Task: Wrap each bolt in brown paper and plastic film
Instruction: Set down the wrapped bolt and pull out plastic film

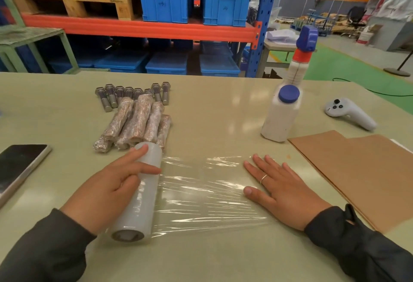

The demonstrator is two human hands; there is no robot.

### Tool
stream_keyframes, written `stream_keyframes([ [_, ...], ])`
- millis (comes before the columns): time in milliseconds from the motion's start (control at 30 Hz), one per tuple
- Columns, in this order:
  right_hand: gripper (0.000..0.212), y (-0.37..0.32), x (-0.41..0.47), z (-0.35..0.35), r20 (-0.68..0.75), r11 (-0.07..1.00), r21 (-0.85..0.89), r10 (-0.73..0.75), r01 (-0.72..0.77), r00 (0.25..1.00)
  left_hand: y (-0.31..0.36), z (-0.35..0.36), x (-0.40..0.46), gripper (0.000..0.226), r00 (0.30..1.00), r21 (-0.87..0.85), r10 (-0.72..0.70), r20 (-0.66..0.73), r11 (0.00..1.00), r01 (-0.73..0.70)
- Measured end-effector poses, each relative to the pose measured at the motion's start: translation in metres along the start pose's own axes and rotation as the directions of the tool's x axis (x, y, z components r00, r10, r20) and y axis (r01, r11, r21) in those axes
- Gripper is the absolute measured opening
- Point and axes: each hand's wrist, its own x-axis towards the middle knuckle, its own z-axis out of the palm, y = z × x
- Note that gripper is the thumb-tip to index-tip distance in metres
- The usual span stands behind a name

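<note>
Left hand is curled over the top of the plastic film roll, fingers draped across it and gripping, while the right hand is laid flat with the fingers straight and spread, pressing down the loose end of the film sheet on the table. The roll's long axis runs near-to-far, tipped a bit to the right at the far end, with its open core facing the camera, and the sheet stretches out sideways from it toward the right hand. Just past the far end of the roll sit the wrapped bolts, a bunch lying side by side with their long axes also running roughly near-to-far, leaning right. Behind those is a row of bare bolts, heads pointing away. To the right of the right hand there's a stack of brown paper, then a white bottle with a blue cap, a spray bottle behind it, and a white controller. A phone lies at the left edge.
</note>
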Motion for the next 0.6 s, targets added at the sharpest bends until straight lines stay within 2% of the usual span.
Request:
stream_keyframes([
  [100, 0.076, 0.003, 0.002, -0.002, 0.013, 0.992, 0.123, -0.011, 0.010, 1.000, 0.000, 0.003, -0.004, 0.022, 0.999, -0.015, -0.027, -0.017, 1.000, 0.027],
  [167, 0.066, 0.005, 0.003, -0.005, -0.012, 0.956, 0.293, 0.002, 0.002, 1.000, 0.002, 0.006, -0.004, 0.026, 0.997, -0.041, -0.053, -0.053, 0.998, 0.051],
  [233, 0.052, 0.008, 0.004, -0.007, -0.066, 0.923, 0.385, 0.021, 0.006, 0.998, 0.003, 0.007, -0.002, 0.031, 0.987, -0.083, -0.104, -0.124, 0.992, 0.094],
  [333, 0.040, 0.010, 0.002, -0.006, -0.208, 0.904, 0.427, 0.089, 0.009, 0.974, 0.005, 0.006, 0.001, 0.035, 0.974, -0.105, -0.138, -0.182, 0.987, 0.120],
  [400, 0.029, 0.012, -0.001, -0.010, -0.361, 0.861, 0.506, 0.261, -0.048, 0.895, 0.006, 0.007, 0.001, 0.036, 0.975, -0.104, -0.123, -0.185, 0.989, 0.105],
  [433, 0.026, 0.015, -0.003, -0.013, -0.442, 0.859, 0.500, 0.359, -0.107, 0.822, 0.006, 0.008, 0.001, 0.035, 0.979, -0.098, -0.108, -0.172, 0.991, 0.092],
  [467, 0.025, 0.018, -0.005, -0.018, -0.516, 0.878, 0.437, 0.422, -0.195, 0.746, 0.005, 0.009, 0.001, 0.035, 0.982, -0.096, -0.098, -0.160, 0.992, 0.083],
  [500, 0.025, 0.024, -0.006, -0.023, -0.546, 0.888, 0.337, 0.455, -0.313, 0.703, 0.005, 0.009, 0.000, 0.034, 0.984, -0.099, -0.093, -0.150, 0.992, 0.079],
  [533, 0.028, 0.030, -0.007, -0.027, -0.533, 0.869, 0.239, 0.490, -0.433, 0.690, 0.005, 0.010, 0.000, 0.034, 0.985, -0.106, -0.094, -0.143, 0.991, 0.079],
  [600, 0.033, 0.043, -0.006, -0.032, -0.398, 0.771, 0.082, 0.606, -0.631, 0.689, 0.004, 0.010, -0.001, 0.034, 0.986, -0.119, -0.098, -0.138, 0.990, 0.082],
])
